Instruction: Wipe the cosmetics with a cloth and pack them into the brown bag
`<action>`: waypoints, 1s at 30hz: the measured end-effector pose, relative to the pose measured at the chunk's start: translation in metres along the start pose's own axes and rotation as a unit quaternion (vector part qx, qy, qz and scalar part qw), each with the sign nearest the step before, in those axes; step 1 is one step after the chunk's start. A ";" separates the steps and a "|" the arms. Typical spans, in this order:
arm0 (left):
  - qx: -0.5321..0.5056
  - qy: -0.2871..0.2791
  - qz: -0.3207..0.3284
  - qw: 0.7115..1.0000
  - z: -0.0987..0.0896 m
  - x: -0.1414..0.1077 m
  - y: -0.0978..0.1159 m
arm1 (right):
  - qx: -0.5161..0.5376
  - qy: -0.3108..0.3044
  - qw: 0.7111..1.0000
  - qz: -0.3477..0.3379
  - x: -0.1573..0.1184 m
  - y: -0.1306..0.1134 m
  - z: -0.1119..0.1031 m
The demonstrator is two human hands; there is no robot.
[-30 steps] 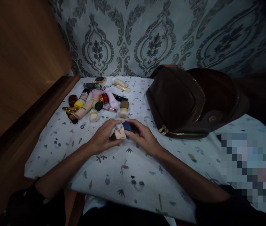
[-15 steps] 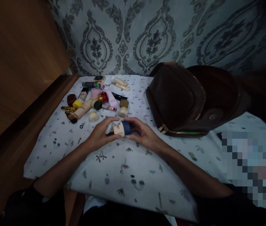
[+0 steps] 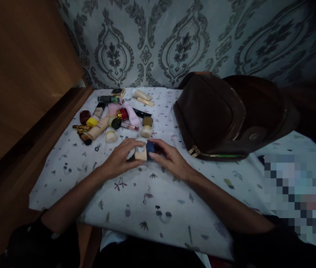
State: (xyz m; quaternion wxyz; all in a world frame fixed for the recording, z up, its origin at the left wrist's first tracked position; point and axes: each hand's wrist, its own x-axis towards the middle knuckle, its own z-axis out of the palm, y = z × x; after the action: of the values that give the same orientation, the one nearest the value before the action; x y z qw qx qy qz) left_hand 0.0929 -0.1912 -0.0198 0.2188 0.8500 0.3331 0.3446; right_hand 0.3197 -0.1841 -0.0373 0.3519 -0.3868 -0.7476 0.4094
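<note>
A small cream-coloured jar with a blue lid (image 3: 141,152) lies on its side between my hands, just above the patterned cloth (image 3: 130,193). My left hand (image 3: 121,158) grips its cream end between thumb and fingers. The blue lid is pinched by my right hand (image 3: 171,158), whose thumb rests on the lid's front. Something pale, perhaps a cloth or wipe, shows at the jar near my left fingers. Beyond my hands stand a white jar (image 3: 111,136) and another pale jar (image 3: 146,130).
Cosmetics lie in a group at the back left, among them a beige tube (image 3: 99,127), a pink tube (image 3: 131,113) and a yellow-capped bottle (image 3: 92,122). A dark brown bag (image 3: 210,115) fills the right side. A wooden cabinet (image 3: 26,56) borders the left.
The jar has turned a little between my hands. My right thumb has moved up onto the blue lid, and my left fingers reach slightly further over the jar.
</note>
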 end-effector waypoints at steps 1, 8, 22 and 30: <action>0.010 -0.003 0.001 1.000 0.001 0.000 0.000 | -0.014 0.003 1.000 -0.001 0.000 -0.001 0.000; 0.010 0.005 -0.021 1.000 0.002 0.000 -0.002 | -0.010 0.002 0.999 -0.050 0.000 0.008 0.002; -0.054 0.001 -0.046 0.997 -0.004 0.000 0.000 | -0.003 0.000 1.000 -0.015 0.000 0.005 0.001; 0.018 -0.021 0.009 1.000 0.000 -0.002 -0.003 | -0.071 0.006 0.997 -0.024 0.001 0.001 0.000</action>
State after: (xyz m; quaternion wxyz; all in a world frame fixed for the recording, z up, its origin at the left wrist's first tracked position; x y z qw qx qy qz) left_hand 0.0907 -0.1904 -0.0228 0.2073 0.8640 0.3264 0.3224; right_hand 0.3199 -0.1830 -0.0381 0.3379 -0.3955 -0.7814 0.3448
